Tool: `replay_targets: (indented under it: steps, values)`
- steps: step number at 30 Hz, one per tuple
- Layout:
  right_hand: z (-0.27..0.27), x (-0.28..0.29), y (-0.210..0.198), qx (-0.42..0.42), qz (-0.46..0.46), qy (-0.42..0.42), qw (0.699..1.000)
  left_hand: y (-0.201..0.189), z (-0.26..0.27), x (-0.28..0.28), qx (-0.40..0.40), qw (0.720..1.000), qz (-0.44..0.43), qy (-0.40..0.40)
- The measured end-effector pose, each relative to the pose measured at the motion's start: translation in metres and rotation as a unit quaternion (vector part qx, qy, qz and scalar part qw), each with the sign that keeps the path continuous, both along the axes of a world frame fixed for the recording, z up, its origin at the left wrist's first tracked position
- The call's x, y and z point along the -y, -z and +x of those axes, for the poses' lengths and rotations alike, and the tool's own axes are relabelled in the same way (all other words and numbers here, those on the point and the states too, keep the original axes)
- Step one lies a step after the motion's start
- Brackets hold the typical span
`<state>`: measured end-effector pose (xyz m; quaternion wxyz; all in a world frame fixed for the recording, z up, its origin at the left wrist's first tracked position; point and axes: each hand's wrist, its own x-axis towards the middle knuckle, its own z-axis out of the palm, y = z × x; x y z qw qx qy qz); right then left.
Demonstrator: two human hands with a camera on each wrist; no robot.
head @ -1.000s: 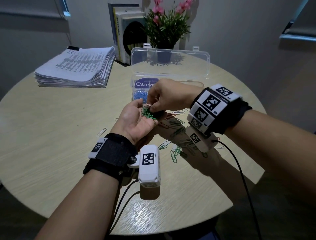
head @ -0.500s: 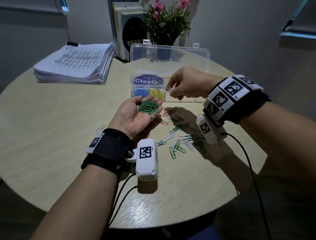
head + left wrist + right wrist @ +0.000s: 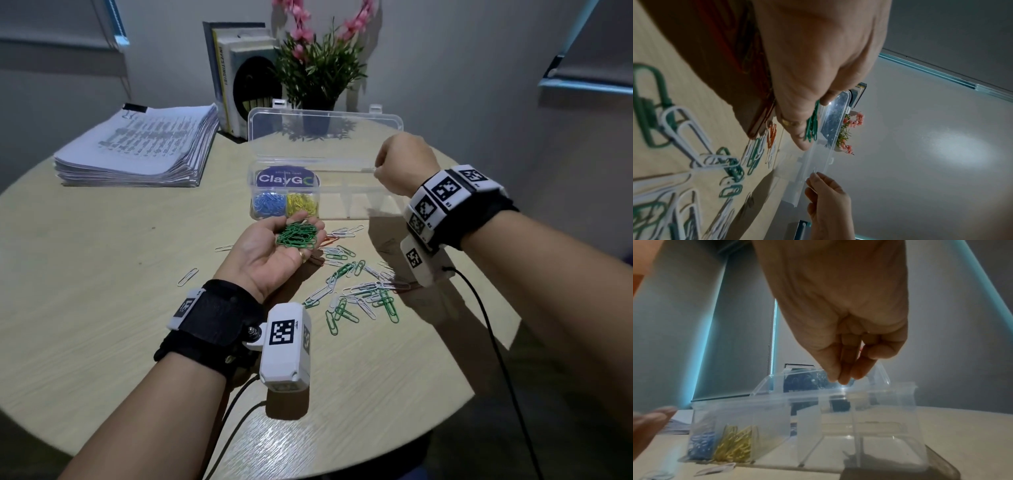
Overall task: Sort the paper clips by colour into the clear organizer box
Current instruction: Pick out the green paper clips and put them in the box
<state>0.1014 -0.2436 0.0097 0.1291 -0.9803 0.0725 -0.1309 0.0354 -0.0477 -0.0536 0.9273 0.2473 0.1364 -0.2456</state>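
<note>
Sorting: we see paper clips going by colour into the clear box (image 3: 342, 192) on the round table (image 3: 102, 308)
Left hand: our left hand (image 3: 274, 253) lies palm up just in front of the box, fingers loosely cupped, carrying a heap of green clips (image 3: 297, 235) in the palm; its grip is relaxed, not pinched
Right hand: our right hand (image 3: 400, 164) hangs over the right end of the box, fingertips (image 3: 842, 378) bunched together and pointing down into it
Right grip: from the left wrist view we make out something small and pale pinched at those fingertips, likely a white clip (image 3: 815, 171); too small and blurred for us to be sure
Box: lid standing open at the back; blue clips (image 3: 269, 204) fill the far-left compartment, yellow clips (image 3: 303, 204) the one beside it; the compartments to the right look bare
Label: a round purple sticker (image 3: 287, 178) sits behind the blue and yellow ones
Loose clips: a scatter of green, white and a few orange clips (image 3: 359, 291) lies on the table between our two wrists
One stray: a single white clip (image 3: 187, 277) lies apart to the left
Behind: a stack of papers (image 3: 137, 150), books (image 3: 239, 75) and a pink-flowered plant (image 3: 318, 68)
</note>
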Motion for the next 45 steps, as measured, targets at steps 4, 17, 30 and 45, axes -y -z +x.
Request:
replay_targets:
  steps: [4, 17, 30, 45]
  values:
    - [-0.001, 0.006, 0.002, -0.008, 0.027, -0.013, 1.0, -0.002, 0.0, 0.002, 0.005, 1.0, 0.011, 0.001]
    - [-0.031, -0.019, 0.01, -0.144, 0.024, -0.151, 0.978, -0.01, -0.001, 0.004, 0.018, 1.0, -0.001, -0.025]
    - [-0.045, -0.028, 0.034, -0.244, -0.063, -0.177, 0.951, -0.005, 0.006, 0.006, 0.025, 0.999, -0.01, -0.037]
    - [-0.047, -0.029, 0.021, -0.269, 0.014, -0.232, 0.935, -0.003, 0.0, 0.006, 0.024, 0.999, 0.01, -0.024]
